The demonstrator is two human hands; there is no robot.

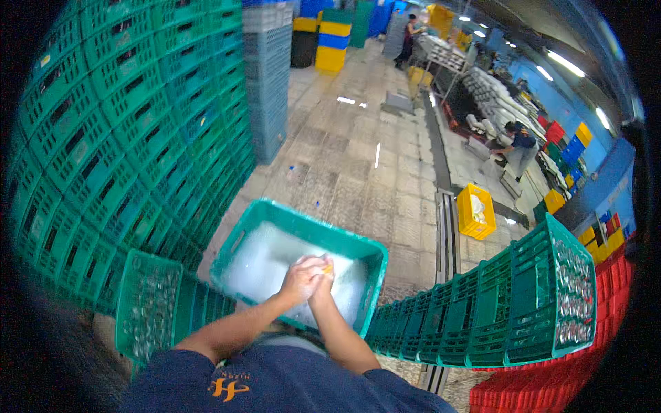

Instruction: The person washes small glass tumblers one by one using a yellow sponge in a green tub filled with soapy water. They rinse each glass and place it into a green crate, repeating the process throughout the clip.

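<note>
In front of me a green plastic tub [237,230] holds white, foamy water. My left hand [299,279] and my right hand [321,289] are pressed together over the middle of the tub, with fingers closed around a small yellowish object [328,268], perhaps a sponge, mostly hidden by the fingers. Whether the fingertips touch the water is unclear. Both forearms reach up from the lower edge.
Tall green crate stacks [117,124] line the left. Green crates of shiny small items stand at lower left [148,303] and right [571,289], beside red crates [523,385]. A yellow crate [475,210] sits on the tiled floor [344,158]. Two people [523,141] work farther back.
</note>
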